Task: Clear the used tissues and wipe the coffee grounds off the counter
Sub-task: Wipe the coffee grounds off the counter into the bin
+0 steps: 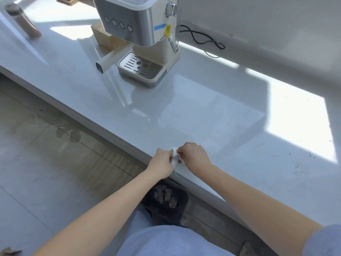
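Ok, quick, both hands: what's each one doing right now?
Left hand: closed on the crumpled tissue, at the counter edge.
Right hand: fingers pinched on the same tissue from the other side.

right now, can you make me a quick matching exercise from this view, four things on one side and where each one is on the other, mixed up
Things:
1. tissue
2. espresso machine
3. dark bin
4. brown bottle

Places:
A. on the floor below the counter edge, with crumpled tissues inside
B. far left of the counter, away from the hands
C. held between the left hand and right hand at the counter's front edge
D. at the back of the counter, cord trailing toward the wall

Pairs: 1-C, 2-D, 3-A, 4-B
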Demonstrator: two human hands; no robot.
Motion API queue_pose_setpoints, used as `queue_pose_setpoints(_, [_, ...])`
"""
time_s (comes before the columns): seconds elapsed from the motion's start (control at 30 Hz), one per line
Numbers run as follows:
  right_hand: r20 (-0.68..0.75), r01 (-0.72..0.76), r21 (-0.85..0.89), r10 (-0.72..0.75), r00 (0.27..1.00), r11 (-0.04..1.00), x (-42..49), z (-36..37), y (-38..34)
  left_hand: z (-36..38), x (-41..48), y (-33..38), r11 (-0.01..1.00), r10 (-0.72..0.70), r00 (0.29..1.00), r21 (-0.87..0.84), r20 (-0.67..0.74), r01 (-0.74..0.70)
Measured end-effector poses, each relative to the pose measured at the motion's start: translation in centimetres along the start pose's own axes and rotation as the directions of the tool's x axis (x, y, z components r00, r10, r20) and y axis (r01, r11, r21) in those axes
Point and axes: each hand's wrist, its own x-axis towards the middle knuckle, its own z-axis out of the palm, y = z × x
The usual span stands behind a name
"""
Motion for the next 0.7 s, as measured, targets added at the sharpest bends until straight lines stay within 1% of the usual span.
queue_pose_setpoints(0.07, [0.021,0.002,-0.017,-0.001,1.000,1.000,-0.3,0.0,-0.2,0.4,-0.4,0.3,0.974,-0.037,0.998,-0.220,0.057,0.048])
queue_pose_setpoints(0.13, [0.043,0.000,-0.002,0.000,0.999,1.000,-0.7,0.0,-0.3,0.6,-0.8,0.8,0.893,-0.100,0.986,-0.425,0.137,0.150])
queue_pose_setpoints(0.17, [0.041,0.008,0.014,-0.009,0.999,1.000,-0.9,0.1,-0.3,0.8,-1.0,1.1,0.847,-0.120,0.979,-0.497,0.167,0.189])
queue_pose_setpoints(0.23, [0.012,0.038,0.046,-0.038,0.999,0.998,-1.5,0.5,-0.2,1.1,-1.4,1.3,0.769,-0.123,0.972,-0.600,0.201,0.221])
queue_pose_setpoints(0.37, [-0.050,0.075,0.102,-0.070,0.996,0.992,-2.5,1.8,0.0,0.9,-1.9,1.4,0.626,-0.029,0.975,-0.757,0.220,0.189])
queue_pose_setpoints(0.47, [-0.110,0.059,0.110,-0.047,0.993,0.992,-2.4,2.4,0.0,0.5,-1.8,1.0,0.518,0.026,0.973,-0.836,0.227,0.181])
queue_pose_setpoints(0.53, [-0.139,0.040,0.099,-0.026,0.990,0.994,-2.2,2.5,-0.1,0.5,-1.7,0.6,0.495,0.040,0.969,-0.847,0.243,0.192])
queue_pose_setpoints(0.63, [-0.173,0.042,0.055,-0.032,0.984,0.998,-2.0,2.7,0.0,-0.2,-1.6,0.0,0.503,0.031,0.962,-0.836,0.272,0.220])
queue_pose_setpoints(0.7, [-0.193,0.049,0.046,-0.039,0.980,0.998,-2.0,2.5,0.1,-1.2,-1.2,-0.5,0.488,0.067,0.944,-0.836,0.322,0.251])
